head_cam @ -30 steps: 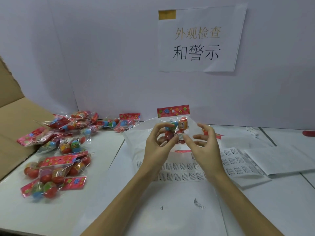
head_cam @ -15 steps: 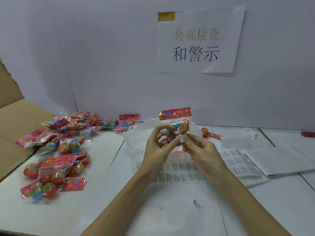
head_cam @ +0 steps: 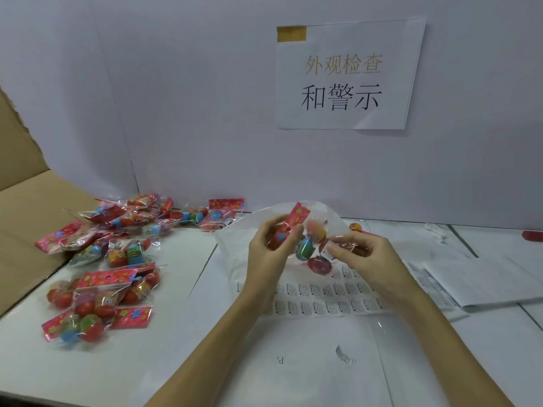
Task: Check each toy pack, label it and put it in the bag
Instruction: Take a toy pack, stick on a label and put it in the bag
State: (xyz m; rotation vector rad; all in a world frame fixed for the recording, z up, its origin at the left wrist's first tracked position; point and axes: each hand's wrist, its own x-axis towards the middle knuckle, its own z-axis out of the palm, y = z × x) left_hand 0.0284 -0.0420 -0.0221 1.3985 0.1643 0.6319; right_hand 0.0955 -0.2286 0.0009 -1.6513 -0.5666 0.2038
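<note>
Above the middle of the table I hold one toy pack (head_cam: 308, 245), a clear bag of small coloured balls with a red flowered header card, now tilted on its side. My left hand (head_cam: 269, 254) grips its header end. My right hand (head_cam: 357, 252) pinches the clear bottom end. Behind the pack lies the large translucent white bag (head_cam: 232, 245) with its mouth toward me. A sheet of small warning labels (head_cam: 323, 298) lies flat under my hands.
Several more toy packs (head_cam: 100, 277) lie piled on the left of the table, beside a cardboard box flap (head_cam: 26, 207). White paper sheets (head_cam: 484, 283) lie on the right, and a printed sign (head_cam: 346, 74) hangs on the wall.
The pack stood upright with its header on top; now it is tipped sideways. My left hand has slid up to the header and my right hand has moved out to the bottom end.
</note>
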